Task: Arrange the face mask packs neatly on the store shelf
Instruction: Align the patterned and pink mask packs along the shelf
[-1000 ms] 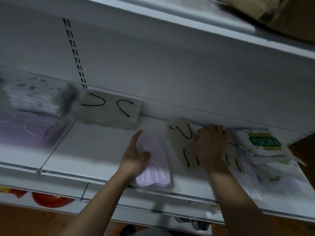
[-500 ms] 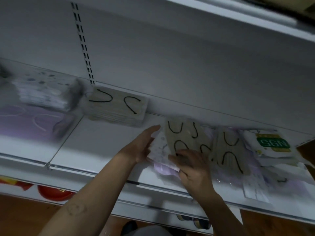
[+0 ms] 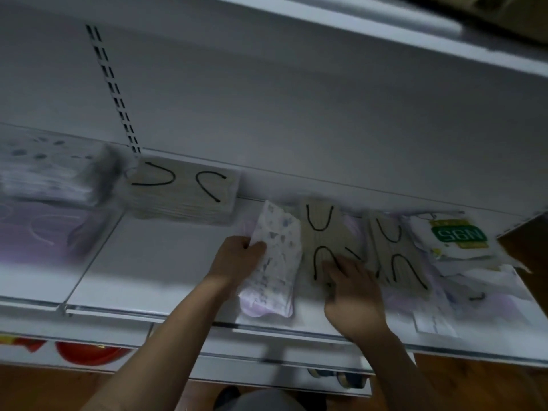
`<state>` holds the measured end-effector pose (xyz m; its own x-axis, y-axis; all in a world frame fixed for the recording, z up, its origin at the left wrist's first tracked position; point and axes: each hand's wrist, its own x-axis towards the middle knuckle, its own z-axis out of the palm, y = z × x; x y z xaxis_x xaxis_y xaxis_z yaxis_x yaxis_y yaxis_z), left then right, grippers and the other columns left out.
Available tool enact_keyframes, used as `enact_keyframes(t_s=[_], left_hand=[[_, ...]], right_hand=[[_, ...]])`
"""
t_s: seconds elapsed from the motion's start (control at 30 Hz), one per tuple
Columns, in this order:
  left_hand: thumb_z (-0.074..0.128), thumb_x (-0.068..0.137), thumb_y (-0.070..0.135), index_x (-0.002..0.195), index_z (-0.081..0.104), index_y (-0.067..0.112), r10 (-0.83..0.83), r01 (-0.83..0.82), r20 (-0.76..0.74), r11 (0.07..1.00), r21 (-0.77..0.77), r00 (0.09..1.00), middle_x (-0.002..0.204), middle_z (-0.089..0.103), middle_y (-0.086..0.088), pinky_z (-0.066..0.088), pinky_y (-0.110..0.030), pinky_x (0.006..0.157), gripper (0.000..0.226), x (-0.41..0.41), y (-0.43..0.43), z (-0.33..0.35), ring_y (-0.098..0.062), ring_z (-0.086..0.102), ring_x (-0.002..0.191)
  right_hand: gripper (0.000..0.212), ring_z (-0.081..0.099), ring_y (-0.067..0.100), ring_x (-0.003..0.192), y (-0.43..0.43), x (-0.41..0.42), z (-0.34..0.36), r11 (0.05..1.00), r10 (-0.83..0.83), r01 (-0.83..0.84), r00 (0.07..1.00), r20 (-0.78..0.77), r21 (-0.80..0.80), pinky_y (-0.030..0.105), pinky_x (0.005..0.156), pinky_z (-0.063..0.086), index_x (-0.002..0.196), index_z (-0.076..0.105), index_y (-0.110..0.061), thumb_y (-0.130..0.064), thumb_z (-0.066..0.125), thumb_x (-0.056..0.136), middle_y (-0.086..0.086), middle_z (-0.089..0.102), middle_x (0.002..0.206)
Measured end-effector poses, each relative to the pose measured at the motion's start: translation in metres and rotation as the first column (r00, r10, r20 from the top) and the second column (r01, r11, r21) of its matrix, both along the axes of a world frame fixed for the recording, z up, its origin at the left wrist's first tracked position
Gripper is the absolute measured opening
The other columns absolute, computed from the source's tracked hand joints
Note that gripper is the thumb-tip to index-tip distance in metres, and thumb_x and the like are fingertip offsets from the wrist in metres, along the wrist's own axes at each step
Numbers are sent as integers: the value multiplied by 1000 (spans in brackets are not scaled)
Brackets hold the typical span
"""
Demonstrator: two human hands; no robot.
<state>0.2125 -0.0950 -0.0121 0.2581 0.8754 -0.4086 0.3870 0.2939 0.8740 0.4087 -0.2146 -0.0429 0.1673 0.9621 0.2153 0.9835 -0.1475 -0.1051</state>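
Head view: task judged part done, in that the left hand (image 3: 237,259) pinches a white speckled mask pack (image 3: 277,256), the right hand's (image 3: 353,295) outstretched fingers (image 3: 333,264) press a beige black-looped pack (image 3: 323,232) beside it, a squared beige stack (image 3: 184,188) sits well left of them, and a jumbled heap of packs (image 3: 474,280) to their right lies unsorted.

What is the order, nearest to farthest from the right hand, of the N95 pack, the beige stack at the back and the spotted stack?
1. N95 pack: to the right of the right hand.
2. Beige stack: at the back, to the left.
3. Spotted stack: far left end.
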Motion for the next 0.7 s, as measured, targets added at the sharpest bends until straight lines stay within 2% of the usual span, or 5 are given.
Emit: enact_keyframes(t_s=[0.2,0.33,0.47,0.6,0.7], left_hand=[[56,93,27,70,59,0,57,-54,-7,983,177,998,62,57,-3,38,-27,57,35,-21,-9,13,-15,52,57],[60,95,26,79,68,8,-38,8,148,981,195,988,69,68,6,48,-25,60,25,-19,-27,17,-10,63,63],[60,96,24,88,73,23,-89,42,275,984,173,957,83,76,9,55,-21,68,14,-13,-40,22,-9,72,78],[57,98,21,79,69,24,-97,16,252,952,306,963,60,61,21,41,-12,62,23,-13,-38,28,7,56,60],[54,97,5,102,74,18,-127,12,237,901,434,963,92,71,19,43,-6,77,24,-17,-26,38,13,63,83]], right_hand=[[39,61,29,86,15,-21,12,979,-75,127,952,-296,159,41,77,51,96,66,-5,-11,48,62,11,65,97],[25,64,5,73,31,-47,43,944,-33,320,326,-945,77,23,69,49,102,66,-13,-29,70,83,-4,70,85],[17,72,11,83,34,-56,43,963,-52,263,-8,-999,-52,27,72,56,96,69,-20,-13,74,82,-2,75,92],[17,67,2,63,43,-47,50,919,32,388,93,-995,66,17,55,51,83,67,-21,-4,69,84,-13,72,70],[17,68,9,74,48,-35,63,878,137,446,118,-984,176,28,67,52,86,68,-21,-4,70,83,-12,73,75]])
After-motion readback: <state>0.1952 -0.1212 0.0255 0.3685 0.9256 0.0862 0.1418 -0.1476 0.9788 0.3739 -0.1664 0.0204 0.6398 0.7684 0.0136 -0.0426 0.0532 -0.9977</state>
